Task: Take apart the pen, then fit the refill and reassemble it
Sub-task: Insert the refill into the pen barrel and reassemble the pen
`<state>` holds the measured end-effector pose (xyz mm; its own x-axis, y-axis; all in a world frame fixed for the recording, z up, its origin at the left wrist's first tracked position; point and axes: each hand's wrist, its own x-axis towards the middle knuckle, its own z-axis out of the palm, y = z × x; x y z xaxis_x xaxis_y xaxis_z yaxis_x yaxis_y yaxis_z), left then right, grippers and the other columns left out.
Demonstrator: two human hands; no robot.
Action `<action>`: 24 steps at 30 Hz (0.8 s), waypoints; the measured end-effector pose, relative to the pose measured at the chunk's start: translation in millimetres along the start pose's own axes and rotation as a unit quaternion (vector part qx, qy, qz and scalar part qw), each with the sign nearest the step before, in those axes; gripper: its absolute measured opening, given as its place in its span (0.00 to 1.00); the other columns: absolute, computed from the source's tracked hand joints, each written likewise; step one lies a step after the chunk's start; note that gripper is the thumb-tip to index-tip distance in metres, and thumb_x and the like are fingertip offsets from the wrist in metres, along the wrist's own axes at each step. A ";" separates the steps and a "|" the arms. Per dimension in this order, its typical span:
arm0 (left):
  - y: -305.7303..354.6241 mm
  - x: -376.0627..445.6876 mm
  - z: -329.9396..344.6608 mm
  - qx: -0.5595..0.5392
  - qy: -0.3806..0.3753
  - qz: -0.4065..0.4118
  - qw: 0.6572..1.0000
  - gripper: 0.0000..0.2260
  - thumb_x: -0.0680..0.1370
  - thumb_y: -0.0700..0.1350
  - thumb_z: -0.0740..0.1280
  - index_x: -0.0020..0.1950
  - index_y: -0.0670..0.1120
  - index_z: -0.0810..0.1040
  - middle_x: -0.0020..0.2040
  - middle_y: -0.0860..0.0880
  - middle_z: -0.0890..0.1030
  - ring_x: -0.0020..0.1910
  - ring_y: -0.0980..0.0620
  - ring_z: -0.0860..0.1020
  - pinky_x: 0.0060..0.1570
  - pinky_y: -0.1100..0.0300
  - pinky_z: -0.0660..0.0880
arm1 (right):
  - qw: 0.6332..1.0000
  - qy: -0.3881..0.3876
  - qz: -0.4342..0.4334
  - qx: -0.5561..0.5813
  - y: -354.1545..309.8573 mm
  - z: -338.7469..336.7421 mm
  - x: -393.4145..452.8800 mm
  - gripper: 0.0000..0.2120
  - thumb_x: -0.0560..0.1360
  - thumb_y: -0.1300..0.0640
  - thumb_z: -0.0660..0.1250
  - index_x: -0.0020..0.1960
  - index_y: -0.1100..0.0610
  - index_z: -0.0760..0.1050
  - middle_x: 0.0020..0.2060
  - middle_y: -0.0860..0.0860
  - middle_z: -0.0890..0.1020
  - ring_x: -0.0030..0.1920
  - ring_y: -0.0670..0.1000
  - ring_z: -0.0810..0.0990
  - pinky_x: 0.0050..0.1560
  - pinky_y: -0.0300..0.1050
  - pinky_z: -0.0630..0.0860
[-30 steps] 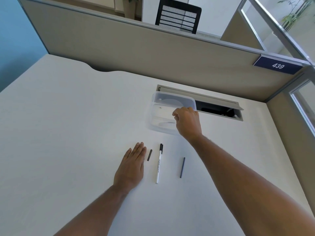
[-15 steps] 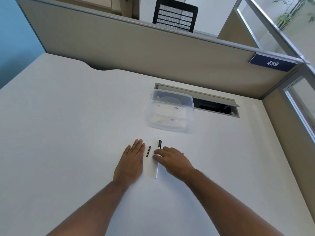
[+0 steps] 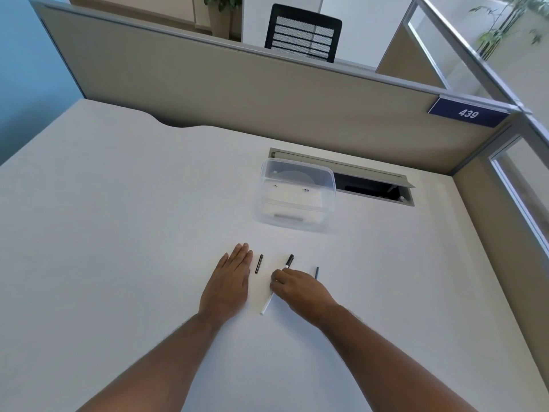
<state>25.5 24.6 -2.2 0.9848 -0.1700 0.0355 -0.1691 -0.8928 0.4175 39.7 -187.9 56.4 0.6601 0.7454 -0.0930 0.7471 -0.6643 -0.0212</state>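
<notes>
Left hand: the left hand (image 3: 230, 278) lies flat on the white desk (image 3: 118, 233), palm down, fingers straight and together, holding nothing at all.
Right hand: the right hand (image 3: 300, 288) is down over the middle of the pen (image 3: 277, 288), fingers curled onto the white barrel; whether they have truly clamped it or only rest on it, I cannot tell from up here.
Pen: lying on the desk between the two hands, slanted, black tip end pointing away from the person, white tail end poking out below the right hand's knuckles.
Small black piece: a short dark piece (image 3: 259, 264) sits just beside the left hand's fingertips, between that hand and the pen, touching neither.
Refill: a thin dark stick (image 3: 317, 272) peeks out just past the right hand on its far right side; its lower part is hidden behind the hand.
Box: a clear plastic box (image 3: 297, 197) stands further back on the desk, well apart from the hands, right at the edge of an open cable hatch (image 3: 374, 185).
</notes>
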 end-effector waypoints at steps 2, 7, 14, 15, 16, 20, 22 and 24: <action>0.3 1.1 -1.1 -0.026 0.001 -0.005 1.000 0.30 0.81 0.48 0.40 0.80 0.43 0.65 0.82 0.48 0.62 0.82 0.51 0.58 0.78 0.59 0.46 | 1.000 0.010 -0.010 0.008 -3.1 -2.4 -1.8 0.13 0.66 0.73 0.68 0.44 0.57 0.74 0.44 0.53 0.77 0.41 0.56 0.77 0.36 0.49 0.76; 0.6 5.6 -6.9 -0.137 0.008 -0.044 0.990 0.22 0.85 0.39 0.53 0.80 0.43 0.65 0.83 0.50 0.62 0.82 0.56 0.55 0.77 0.64 0.45 | 0.998 0.037 -0.026 0.042 -8.9 -0.4 -3.2 0.12 0.72 0.70 0.66 0.50 0.57 0.75 0.47 0.52 0.77 0.44 0.55 0.76 0.40 0.49 0.76; 12.5 3.7 -27.6 -0.318 0.022 -0.137 0.938 0.21 0.83 0.38 0.63 0.77 0.49 0.72 0.77 0.54 0.71 0.78 0.56 0.67 0.75 0.65 0.56 | 0.944 0.142 0.156 0.253 -15.2 -27.7 -0.5 0.01 0.82 0.58 0.65 0.52 0.54 0.76 0.47 0.47 0.78 0.43 0.50 0.77 0.43 0.45 0.75; 15.6 2.3 -29.4 -0.339 0.022 -0.139 0.930 0.21 0.83 0.38 0.63 0.76 0.49 0.72 0.77 0.54 0.72 0.77 0.56 0.68 0.75 0.65 0.58 | 0.923 0.149 0.199 0.295 -15.6 -32.0 0.5 0.01 0.81 0.58 0.66 0.51 0.54 0.76 0.45 0.46 0.78 0.42 0.48 0.77 0.44 0.45 0.75; 19.4 1.0 -31.3 -0.359 0.023 -0.140 0.922 0.21 0.83 0.37 0.64 0.76 0.48 0.73 0.76 0.54 0.72 0.77 0.57 0.68 0.75 0.65 0.59 | 0.898 0.154 0.239 0.336 -15.6 -35.7 1.7 0.02 0.81 0.59 0.66 0.50 0.53 0.76 0.44 0.44 0.79 0.42 0.47 0.77 0.44 0.44 0.76; 38.2 -2.2 -36.7 -0.434 0.032 -0.141 0.889 0.21 0.82 0.38 0.66 0.75 0.48 0.74 0.75 0.56 0.74 0.75 0.60 0.70 0.70 0.73 0.63 | 0.783 0.178 0.361 0.475 -14.7 -43.8 3.1 0.03 0.80 0.59 0.68 0.52 0.52 0.79 0.43 0.44 0.85 0.45 0.44 0.83 0.50 0.40 0.78; 49.1 -2.4 -39.9 -0.495 0.016 -0.158 0.854 0.19 0.82 0.38 0.67 0.74 0.46 0.75 0.72 0.55 0.76 0.72 0.60 0.73 0.62 0.79 0.67 | 0.743 0.186 0.384 0.515 -14.1 -44.8 3.3 0.04 0.80 0.60 0.69 0.52 0.52 0.80 0.43 0.45 0.86 0.46 0.43 0.85 0.52 0.40 0.79; 59.1 -2.7 -42.1 -0.544 -0.006 -0.171 0.821 0.17 0.82 0.42 0.69 0.72 0.46 0.77 0.68 0.55 0.80 0.68 0.60 0.77 0.62 0.73 0.73 | 0.720 0.185 0.392 0.542 -15.6 -46.3 1.6 0.04 0.79 0.60 0.69 0.50 0.52 0.80 0.42 0.47 0.87 0.45 0.45 0.86 0.53 0.43 0.80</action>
<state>14.5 -10.2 60.6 0.9655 0.0031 -0.2603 0.2603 0.0109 0.9655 32.7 -173.8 102.6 0.9712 -0.0513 -0.2327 -0.2338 -0.3931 -0.8893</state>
